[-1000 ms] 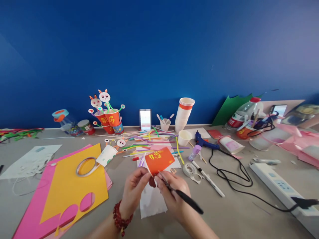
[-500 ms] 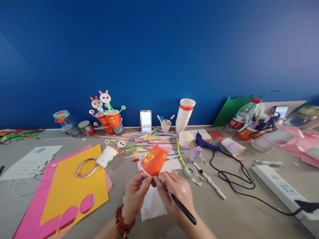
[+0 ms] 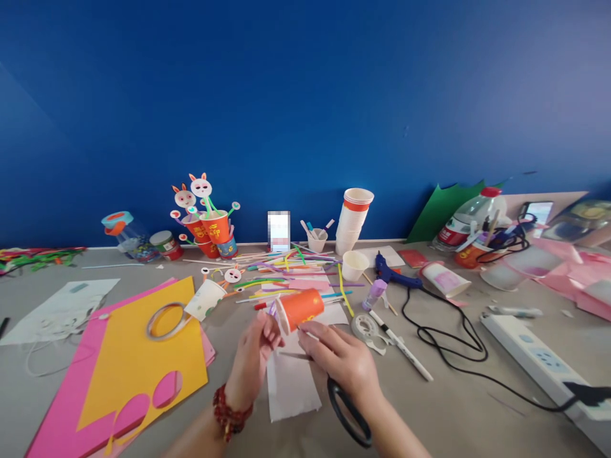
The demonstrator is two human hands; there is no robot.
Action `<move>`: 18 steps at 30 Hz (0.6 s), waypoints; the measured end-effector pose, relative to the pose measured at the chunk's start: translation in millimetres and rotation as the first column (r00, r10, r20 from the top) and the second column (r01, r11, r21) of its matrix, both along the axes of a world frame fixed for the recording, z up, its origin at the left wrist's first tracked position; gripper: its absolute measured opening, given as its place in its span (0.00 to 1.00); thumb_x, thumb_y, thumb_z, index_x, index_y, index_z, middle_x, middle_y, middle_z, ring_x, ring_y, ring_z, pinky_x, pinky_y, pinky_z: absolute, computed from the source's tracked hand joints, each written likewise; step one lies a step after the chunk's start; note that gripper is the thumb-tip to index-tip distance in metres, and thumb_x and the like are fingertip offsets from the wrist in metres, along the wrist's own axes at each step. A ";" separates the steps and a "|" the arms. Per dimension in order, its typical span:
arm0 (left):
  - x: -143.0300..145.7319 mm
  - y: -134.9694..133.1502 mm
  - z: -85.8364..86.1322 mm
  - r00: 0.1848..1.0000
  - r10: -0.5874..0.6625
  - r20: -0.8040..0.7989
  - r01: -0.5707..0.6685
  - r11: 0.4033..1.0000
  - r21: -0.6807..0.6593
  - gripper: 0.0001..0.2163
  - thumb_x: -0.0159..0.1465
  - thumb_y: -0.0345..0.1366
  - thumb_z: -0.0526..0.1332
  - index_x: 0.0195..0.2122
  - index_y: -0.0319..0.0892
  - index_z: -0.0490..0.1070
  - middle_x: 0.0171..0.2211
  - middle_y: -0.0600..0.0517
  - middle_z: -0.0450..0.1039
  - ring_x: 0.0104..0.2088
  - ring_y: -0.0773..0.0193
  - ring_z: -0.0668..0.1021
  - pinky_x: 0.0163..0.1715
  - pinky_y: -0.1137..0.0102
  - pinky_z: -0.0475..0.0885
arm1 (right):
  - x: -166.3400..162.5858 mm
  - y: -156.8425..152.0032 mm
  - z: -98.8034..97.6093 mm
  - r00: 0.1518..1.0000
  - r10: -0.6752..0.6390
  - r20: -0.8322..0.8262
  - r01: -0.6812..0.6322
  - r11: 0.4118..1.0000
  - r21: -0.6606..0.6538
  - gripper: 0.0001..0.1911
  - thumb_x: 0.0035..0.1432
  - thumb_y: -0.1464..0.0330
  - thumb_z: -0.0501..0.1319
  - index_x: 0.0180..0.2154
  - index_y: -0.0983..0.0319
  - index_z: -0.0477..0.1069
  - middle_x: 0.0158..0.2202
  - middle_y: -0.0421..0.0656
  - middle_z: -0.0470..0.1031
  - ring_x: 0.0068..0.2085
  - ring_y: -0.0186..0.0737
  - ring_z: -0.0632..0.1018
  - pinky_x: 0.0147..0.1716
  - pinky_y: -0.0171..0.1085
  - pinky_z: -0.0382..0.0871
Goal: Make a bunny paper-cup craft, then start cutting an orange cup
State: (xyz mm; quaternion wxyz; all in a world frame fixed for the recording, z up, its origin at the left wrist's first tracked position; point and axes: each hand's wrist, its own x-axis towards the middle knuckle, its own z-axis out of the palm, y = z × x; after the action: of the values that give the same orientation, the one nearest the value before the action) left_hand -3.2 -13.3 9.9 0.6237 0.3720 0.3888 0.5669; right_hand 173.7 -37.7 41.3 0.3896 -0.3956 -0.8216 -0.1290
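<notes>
An orange paper cup (image 3: 305,308) with yellow lettering lies on its side between my hands, its rim turned to the left. Beside that rim is my left hand (image 3: 255,346), its fingers loosely curled and partly apart, with nothing visible in them. My right hand (image 3: 341,359) holds a pair of scissors (image 3: 351,416); the black handle loops hang below the palm and a thin blade shows past the fingers. Its fingertips are close to the cup's lower side, and I cannot tell whether they touch. Under the hands lies a white paper sheet (image 3: 293,388).
Yellow card (image 3: 143,350), a tape roll (image 3: 167,321) and a decorated white cup (image 3: 205,300) sit at left. Pipe cleaners (image 3: 277,280) spread behind. At right are a glue gun (image 3: 394,275), its cord, a marker (image 3: 401,346), a small tape roll (image 3: 366,327) and a power strip (image 3: 539,362).
The orange cup has tipped from upright-tilted onto its side, and my left hand has come off it slightly to the left. The scissors have swung lower, showing their handle loops.
</notes>
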 end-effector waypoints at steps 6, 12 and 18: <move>-9.5 17.2 -0.7 0.975 0.013 -0.221 -0.019 1.000 -0.025 0.18 0.62 0.52 0.61 0.39 0.42 0.68 0.34 0.51 0.68 0.34 0.63 0.73 0.32 0.70 0.70 | 2.2 3.8 -10.8 0.990 0.100 -0.096 -0.110 0.989 -0.097 0.13 0.64 0.77 0.55 0.37 0.56 0.76 0.41 0.43 0.83 0.32 0.37 0.82 0.31 0.32 0.72; -16.7 20.0 -0.3 0.823 0.131 -0.552 -0.047 0.986 0.163 0.15 0.62 0.45 0.62 0.46 0.42 0.69 0.46 0.46 0.72 0.45 0.58 0.75 0.40 0.68 0.71 | 11.5 1.6 -17.9 0.926 0.051 -0.373 -0.201 0.905 -0.374 0.10 0.66 0.72 0.56 0.36 0.58 0.75 0.44 0.47 0.79 0.42 0.40 0.81 0.40 0.34 0.75; -23.5 26.5 11.6 0.603 0.154 -0.783 0.148 0.943 0.299 0.22 0.61 0.39 0.62 0.57 0.46 0.66 0.55 0.44 0.70 0.49 0.53 0.76 0.46 0.61 0.72 | 21.2 5.0 -27.1 0.834 -0.023 -0.551 -0.299 0.821 -0.486 0.08 0.66 0.66 0.58 0.36 0.60 0.75 0.36 0.46 0.79 0.37 0.42 0.80 0.34 0.35 0.75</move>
State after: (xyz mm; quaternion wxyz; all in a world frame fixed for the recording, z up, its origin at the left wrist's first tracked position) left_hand -26.7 13.2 21.5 0.3111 0.6846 0.5243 0.3996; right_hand 194.9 -32.7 14.3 0.4793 -0.4477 -0.7088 0.2596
